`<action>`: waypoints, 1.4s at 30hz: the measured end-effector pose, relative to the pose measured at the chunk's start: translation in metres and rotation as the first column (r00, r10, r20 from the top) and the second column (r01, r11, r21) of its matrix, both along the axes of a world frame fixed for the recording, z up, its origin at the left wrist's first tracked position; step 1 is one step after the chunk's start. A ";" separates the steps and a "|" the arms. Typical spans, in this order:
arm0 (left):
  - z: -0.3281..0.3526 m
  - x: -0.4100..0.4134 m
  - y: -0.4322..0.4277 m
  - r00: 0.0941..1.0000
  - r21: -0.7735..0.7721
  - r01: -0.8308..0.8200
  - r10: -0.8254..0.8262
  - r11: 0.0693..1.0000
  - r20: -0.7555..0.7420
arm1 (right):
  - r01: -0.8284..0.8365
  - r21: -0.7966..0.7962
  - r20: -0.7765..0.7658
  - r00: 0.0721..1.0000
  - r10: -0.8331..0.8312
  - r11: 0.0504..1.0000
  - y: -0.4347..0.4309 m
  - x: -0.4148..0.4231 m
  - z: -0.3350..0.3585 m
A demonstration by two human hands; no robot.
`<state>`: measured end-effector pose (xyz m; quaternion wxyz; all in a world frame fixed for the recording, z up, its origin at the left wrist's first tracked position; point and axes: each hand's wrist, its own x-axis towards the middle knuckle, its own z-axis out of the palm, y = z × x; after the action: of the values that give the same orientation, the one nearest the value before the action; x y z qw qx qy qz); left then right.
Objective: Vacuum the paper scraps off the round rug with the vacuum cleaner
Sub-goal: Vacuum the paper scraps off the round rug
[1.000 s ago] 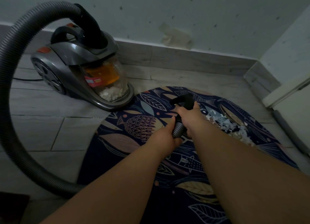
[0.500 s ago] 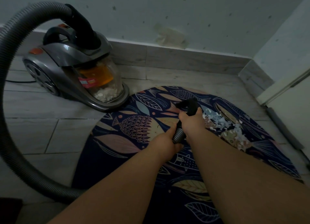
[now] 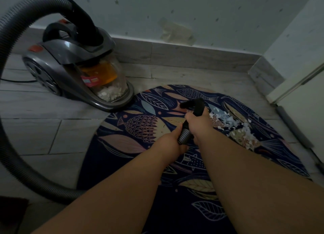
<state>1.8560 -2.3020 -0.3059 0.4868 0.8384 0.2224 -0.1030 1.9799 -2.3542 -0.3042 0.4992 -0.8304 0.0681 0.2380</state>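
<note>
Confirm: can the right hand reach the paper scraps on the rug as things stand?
Probably yes. The right hand grips the nozzle handle close beside the paper scraps, nothing lying between them. The left hand holds the hose behind it, out of the way.

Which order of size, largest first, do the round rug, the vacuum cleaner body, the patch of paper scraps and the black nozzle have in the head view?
1. round rug
2. vacuum cleaner body
3. patch of paper scraps
4. black nozzle, partly hidden by the right hand
</note>
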 end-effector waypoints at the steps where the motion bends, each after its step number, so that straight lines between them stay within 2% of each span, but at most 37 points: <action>1: 0.001 -0.001 -0.001 1.000 0.007 0.003 -0.003 1.000 -0.001 | -0.001 0.009 -0.016 1.000 0.001 1.000 -0.001 -0.001 0.002; 8: 0.009 -0.013 -0.017 0.999 0.008 0.053 -0.053 0.999 -0.013 | -0.007 0.002 -0.076 0.997 0.007 1.000 -0.026 -0.015 0.011; 12: 0.012 -0.023 -0.035 0.991 0.030 0.135 -0.134 0.990 -0.021 | 0.024 0.003 -0.104 0.994 -0.023 1.000 -0.052 -0.029 0.014; 27: 0.032 -0.033 -0.139 0.924 0.096 0.373 -0.361 0.923 -0.123 | 0.204 -0.011 -0.194 0.960 -0.202 0.979 -0.184 -0.050 0.022; 42: 0.050 -0.032 -0.245 0.898 0.011 0.424 -0.419 0.905 -0.133 | 0.237 -0.040 -0.179 0.954 -0.241 0.971 -0.295 -0.055 0.041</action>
<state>1.8240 -2.5472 -0.2557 0.4209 0.8679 0.0682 -0.2547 1.9251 -2.6492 -0.2636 0.5083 -0.7953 0.2156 0.2504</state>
